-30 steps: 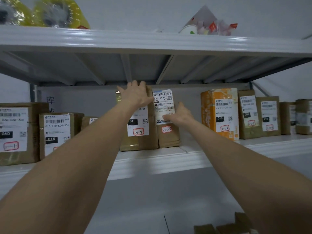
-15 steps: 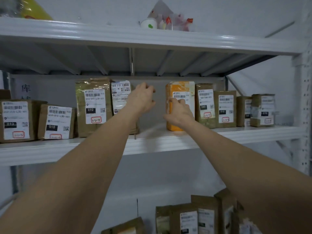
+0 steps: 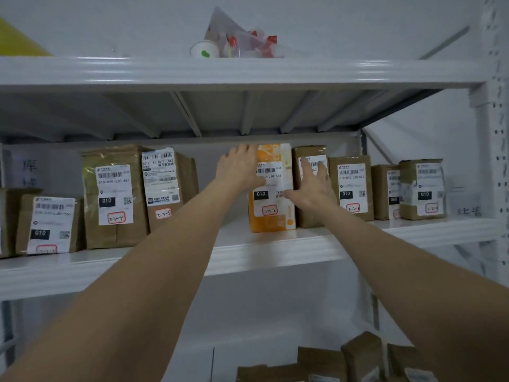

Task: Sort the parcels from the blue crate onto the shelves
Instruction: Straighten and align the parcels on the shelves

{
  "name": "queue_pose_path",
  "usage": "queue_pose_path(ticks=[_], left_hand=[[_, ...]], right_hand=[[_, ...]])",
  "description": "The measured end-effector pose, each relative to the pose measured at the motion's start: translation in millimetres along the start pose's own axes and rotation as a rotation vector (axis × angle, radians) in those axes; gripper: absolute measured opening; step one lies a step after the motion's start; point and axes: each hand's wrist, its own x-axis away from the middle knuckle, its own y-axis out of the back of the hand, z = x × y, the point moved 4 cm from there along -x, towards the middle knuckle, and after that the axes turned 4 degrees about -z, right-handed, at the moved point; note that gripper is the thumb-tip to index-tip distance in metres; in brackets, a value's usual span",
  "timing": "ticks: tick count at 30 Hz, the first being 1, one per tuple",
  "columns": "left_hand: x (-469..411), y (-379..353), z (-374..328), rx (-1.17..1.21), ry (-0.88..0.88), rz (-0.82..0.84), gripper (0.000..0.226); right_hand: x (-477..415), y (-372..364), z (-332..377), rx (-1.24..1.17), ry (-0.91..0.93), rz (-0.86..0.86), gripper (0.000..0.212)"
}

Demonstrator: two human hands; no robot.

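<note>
White shelf (image 3: 275,252) holds the orange parcel (image 3: 272,199); left hand (image 3: 239,169) flat on it, right hand (image 3: 314,187) spread on its brown neighbour (image 3: 308,150): better push evenly, upright.

Glossy painted metal shelf (image 3: 275,252), cardboard parcels (image 3: 115,197)

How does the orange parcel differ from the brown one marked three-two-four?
The orange parcel is brightly printed; the brown parcel is plain, glossy-taped. The orange parcel reads 3-2-6, the brown parcel 3-2-4. The left hand rests on the orange parcel; the brown parcel is untouched. Both stand upright, labelled 010.
</note>
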Motion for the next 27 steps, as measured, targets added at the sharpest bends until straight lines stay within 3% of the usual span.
queue_pose_path(ticks=[6, 12, 17, 22, 27], left_hand=[[-52, -31, -31, 0.007, -0.065, -0.099, 0.094], [-75, -42, -45, -0.063, 0.012, -0.175, 0.088], [-83, -54, -43, -0.079, 0.138, 0.021, 0.074], [-83, -52, -46, -0.037, 0.212, 0.04, 0.071], [-81, -45, -43, -0.079, 0.268, 0.075, 0.075]], right_hand=[[-52, 2, -28, 0.019, -0.026, -0.069, 0.095], [-89, 1, -30, 0.072, 0.058, -0.122, 0.095], [-107, -1, -25, 0.153, 0.151, -0.067, 0.086], [-109, -3, -21, 0.179, 0.173, -0.091, 0.068], [-107, 0, -15, 0.187, 0.163, -0.145, 0.069]])
